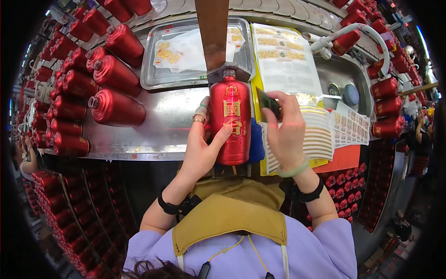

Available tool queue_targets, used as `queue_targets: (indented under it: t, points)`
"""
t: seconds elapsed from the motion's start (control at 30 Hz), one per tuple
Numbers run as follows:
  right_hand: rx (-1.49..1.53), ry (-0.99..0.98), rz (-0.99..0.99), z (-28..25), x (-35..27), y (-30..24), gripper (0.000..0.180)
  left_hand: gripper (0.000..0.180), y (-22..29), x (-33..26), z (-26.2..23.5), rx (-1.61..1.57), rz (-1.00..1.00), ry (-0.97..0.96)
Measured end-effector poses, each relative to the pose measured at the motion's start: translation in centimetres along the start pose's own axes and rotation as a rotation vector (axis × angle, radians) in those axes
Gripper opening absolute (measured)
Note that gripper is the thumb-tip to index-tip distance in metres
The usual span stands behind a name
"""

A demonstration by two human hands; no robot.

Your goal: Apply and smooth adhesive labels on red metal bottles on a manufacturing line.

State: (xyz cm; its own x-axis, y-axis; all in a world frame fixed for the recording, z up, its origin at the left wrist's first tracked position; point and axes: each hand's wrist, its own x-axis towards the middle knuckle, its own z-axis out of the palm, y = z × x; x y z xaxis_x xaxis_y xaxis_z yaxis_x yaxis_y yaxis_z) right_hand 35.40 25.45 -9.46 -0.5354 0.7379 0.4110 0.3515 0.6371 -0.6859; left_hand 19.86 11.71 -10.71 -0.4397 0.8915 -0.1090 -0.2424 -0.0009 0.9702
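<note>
Hands (244, 137) flank red bottle (230, 123).

Red bottle (229, 121) with gold emblem markings; further plain red bottles (116, 108) at left. Silver metal tray (151, 74) holding gold stickers (167, 53). White sheets (283, 58) bearing rows of gold labels. Orange card (346, 158). Lavender sleeves (325, 251), mustard-yellow apron (230, 216).

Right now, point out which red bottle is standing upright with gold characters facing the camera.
The red ceramic bottle gripped by the left hand. The other red bottles lie on their sides, stacked at the left.
</note>
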Motion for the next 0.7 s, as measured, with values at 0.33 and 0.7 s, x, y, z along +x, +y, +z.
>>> queue_targets:
  t: [0.33,0.7]
  points:
    - [0.066,0.075,0.187,-2.7,-0.8,0.8,0.033,0.070,2.5,4.2,-4.5,1.047,0.665,-0.308]
    - [-0.010,0.051,-0.298,-1.9,4.7,-4.3,0.032,0.045,2.1,8.1,-5.0,0.734,0.494,-0.200]
